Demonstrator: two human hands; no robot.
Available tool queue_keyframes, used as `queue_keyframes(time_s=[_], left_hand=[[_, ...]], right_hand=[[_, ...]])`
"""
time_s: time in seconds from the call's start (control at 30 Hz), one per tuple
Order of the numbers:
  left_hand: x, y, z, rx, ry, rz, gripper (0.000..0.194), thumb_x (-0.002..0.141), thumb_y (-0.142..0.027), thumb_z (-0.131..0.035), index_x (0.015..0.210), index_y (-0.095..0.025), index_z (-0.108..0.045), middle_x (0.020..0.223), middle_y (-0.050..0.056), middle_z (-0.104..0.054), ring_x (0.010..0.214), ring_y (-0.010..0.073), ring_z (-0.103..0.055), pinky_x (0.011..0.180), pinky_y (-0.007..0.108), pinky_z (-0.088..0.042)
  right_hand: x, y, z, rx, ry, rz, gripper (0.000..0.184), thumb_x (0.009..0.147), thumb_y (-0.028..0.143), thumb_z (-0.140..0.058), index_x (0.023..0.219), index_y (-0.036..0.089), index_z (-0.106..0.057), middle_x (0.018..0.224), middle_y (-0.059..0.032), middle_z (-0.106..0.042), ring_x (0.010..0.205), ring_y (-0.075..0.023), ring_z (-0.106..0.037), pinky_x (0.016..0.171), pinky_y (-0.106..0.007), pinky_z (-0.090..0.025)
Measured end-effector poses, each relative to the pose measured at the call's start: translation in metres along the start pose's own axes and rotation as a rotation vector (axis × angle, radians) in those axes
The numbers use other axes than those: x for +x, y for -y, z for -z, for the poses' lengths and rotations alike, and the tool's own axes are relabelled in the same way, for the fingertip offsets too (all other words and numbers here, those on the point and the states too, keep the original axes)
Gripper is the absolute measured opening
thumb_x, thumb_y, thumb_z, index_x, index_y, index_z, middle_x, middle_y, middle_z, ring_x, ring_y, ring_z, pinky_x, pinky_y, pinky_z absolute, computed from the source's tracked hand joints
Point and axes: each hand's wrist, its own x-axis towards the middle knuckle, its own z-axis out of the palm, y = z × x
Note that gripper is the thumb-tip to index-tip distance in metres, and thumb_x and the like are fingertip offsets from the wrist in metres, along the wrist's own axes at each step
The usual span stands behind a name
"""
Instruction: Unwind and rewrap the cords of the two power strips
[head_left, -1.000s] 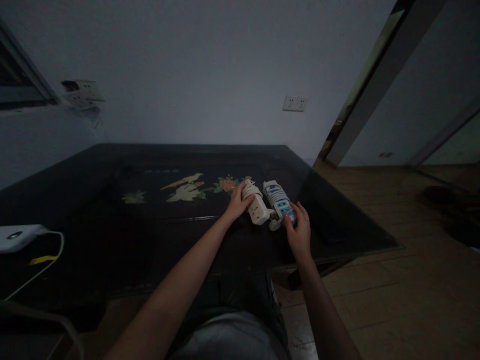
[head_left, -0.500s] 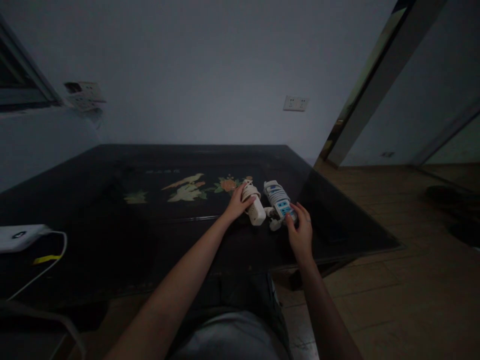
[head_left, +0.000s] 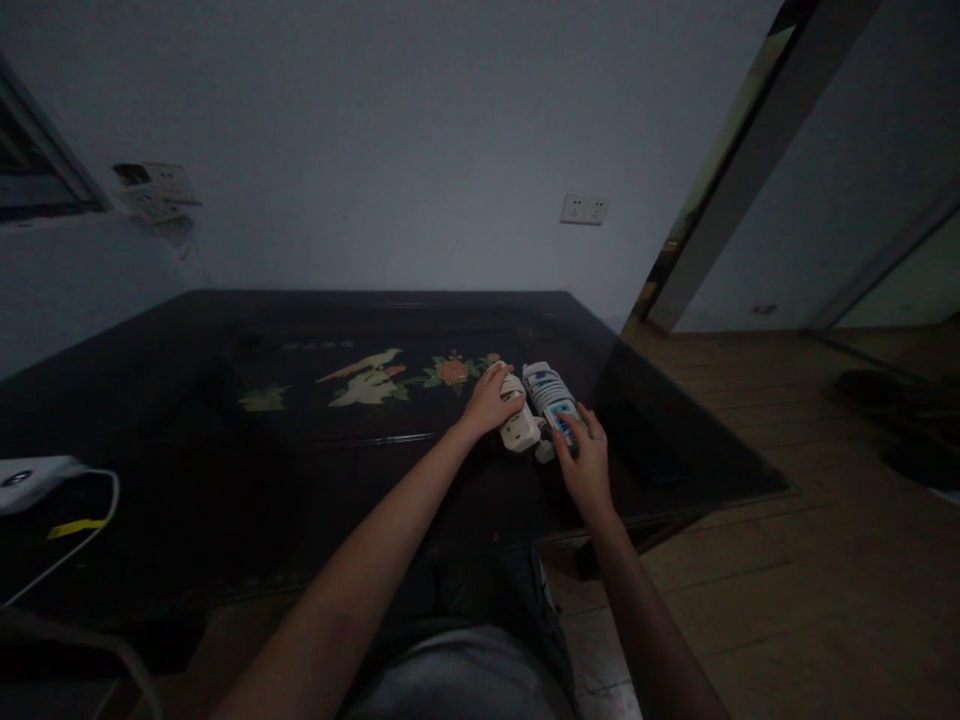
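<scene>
Two power strips, each wrapped in its own cord, lie side by side on the dark table (head_left: 420, 500). My left hand (head_left: 491, 400) is closed around the white power strip (head_left: 519, 432), its fingers over the coiled cord. My right hand (head_left: 585, 455) grips the near end of the power strip with blue sockets (head_left: 556, 408), thumb on one side and fingers on the other. A white plug (head_left: 544, 452) shows between the two strips, partly hidden by my right hand.
At the table's left edge lies a white device (head_left: 34, 482) with a white cable (head_left: 114, 495) and a yellow strip (head_left: 76, 528). A bird-and-flower picture (head_left: 375, 385) decorates the tabletop. A wall socket (head_left: 584, 209) is above the back edge.
My left hand has moved the white power strip slightly right, closer to the blue-socketed one. My right hand has shifted left and now covers more of its strip.
</scene>
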Motion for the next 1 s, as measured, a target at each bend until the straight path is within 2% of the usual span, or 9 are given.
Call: queue_keyframes(time_s=[0.1, 0.17, 0.23, 0.33, 0.5, 0.63, 0.77, 0.9, 1.0], left_hand=[[0.0, -0.006, 0.0, 0.053, 0.032, 0.034, 0.051, 0.07, -0.025, -0.064, 0.121, -0.021, -0.06, 0.143, 0.012, -0.04, 0.136, 0.0294, -0.031, 0.112, 0.044, -0.026], [0.0, -0.01, 0.0, 0.074, 0.043, 0.041, 0.041, 0.071, -0.024, -0.062, 0.112, -0.024, -0.065, 0.141, 0.01, -0.043, 0.137, 0.0299, -0.029, 0.111, 0.045, -0.027], [0.0, -0.014, 0.001, 0.091, 0.058, 0.056, 0.036, 0.071, -0.024, -0.062, 0.106, -0.025, -0.067, 0.14, 0.009, -0.044, 0.138, 0.0302, -0.028, 0.11, 0.046, -0.028], [0.0, -0.021, 0.005, 0.131, 0.093, 0.096, 0.032, 0.072, -0.027, -0.062, 0.104, -0.026, -0.067, 0.141, 0.007, -0.043, 0.138, 0.0304, -0.027, 0.109, 0.046, -0.029], [0.002, -0.027, 0.009, 0.205, 0.156, 0.167, 0.036, 0.07, -0.035, -0.065, 0.104, -0.028, -0.063, 0.143, 0.005, -0.039, 0.137, 0.0301, -0.027, 0.106, 0.045, -0.032], [0.002, -0.026, 0.008, 0.212, 0.114, 0.179, 0.036, 0.064, -0.029, -0.068, 0.1, -0.028, -0.064, 0.139, 0.005, -0.04, 0.134, 0.0299, -0.03, 0.105, 0.045, -0.032], [0.001, -0.025, 0.01, 0.197, 0.094, 0.157, 0.035, 0.063, -0.028, -0.069, 0.097, -0.026, -0.064, 0.138, 0.005, -0.04, 0.134, 0.0289, -0.029, 0.106, 0.042, -0.03], [0.002, -0.024, 0.015, 0.18, 0.095, 0.129, 0.033, 0.064, -0.024, -0.068, 0.096, -0.024, -0.065, 0.132, 0.006, -0.049, 0.136, 0.0265, -0.027, 0.109, 0.041, -0.024], [0.003, -0.025, 0.019, 0.134, 0.087, 0.153, 0.032, 0.067, -0.021, -0.065, 0.098, -0.022, -0.065, 0.127, 0.007, -0.055, 0.137, 0.024, -0.029, 0.11, 0.04, -0.022]], right_hand=[[0.01, 0.005, 0.002, -0.096, -0.003, 0.085, 0.029, 0.089, 0.033, -0.048, 0.108, 0.02, -0.065, 0.133, -0.0129, -0.048, 0.131, -0.0289, -0.031, 0.103, -0.051, -0.035], [0.022, 0.01, 0.003, -0.171, 0.059, 0.154, 0.025, 0.087, 0.03, -0.052, 0.102, 0.02, -0.068, 0.127, -0.0125, -0.053, 0.127, -0.03, -0.034, 0.101, -0.051, -0.036], [0.036, 0.017, 0.003, -0.269, 0.167, 0.205, 0.022, 0.082, 0.025, -0.057, 0.099, 0.02, -0.069, 0.127, -0.0127, -0.055, 0.126, -0.033, -0.035, 0.1, -0.053, -0.034], [0.054, 0.028, 0.001, -0.427, 0.359, 0.199, 0.028, 0.075, 0.018, -0.062, 0.102, 0.019, -0.069, 0.135, -0.0138, -0.049, 0.127, -0.0385, -0.031, 0.1, -0.056, -0.031], [0.067, 0.042, -0.007, -0.597, 0.606, 0.202, 0.03, 0.083, 0.017, -0.051, 0.107, 0.017, -0.069, 0.138, -0.0121, -0.046, 0.129, -0.0372, -0.03, 0.103, -0.056, -0.025], [0.069, 0.044, -0.014, -0.65, 0.637, 0.216, 0.032, 0.087, 0.013, -0.043, 0.104, 0.017, -0.07, 0.137, -0.0125, -0.047, 0.13, -0.035, -0.029, 0.103, -0.057, -0.023], [0.068, 0.042, -0.016, -0.616, 0.606, 0.25, 0.026, 0.082, 0.023, -0.056, 0.103, 0.016, -0.07, 0.134, -0.0136, -0.048, 0.128, -0.0372, -0.029, 0.102, -0.055, -0.024], [0.073, 0.036, -0.009, -0.53, 0.577, 0.253, 0.034, 0.074, 0.03, -0.064, 0.104, 0.014, -0.066, 0.128, -0.0162, -0.049, 0.119, -0.0353, -0.037, 0.099, -0.048, -0.031], [0.083, 0.03, -0.002, -0.446, 0.582, 0.255, 0.032, 0.071, 0.025, -0.065, 0.1, 0.013, -0.063, 0.119, -0.0164, -0.052, 0.107, -0.0294, -0.046, 0.092, -0.041, -0.037]])
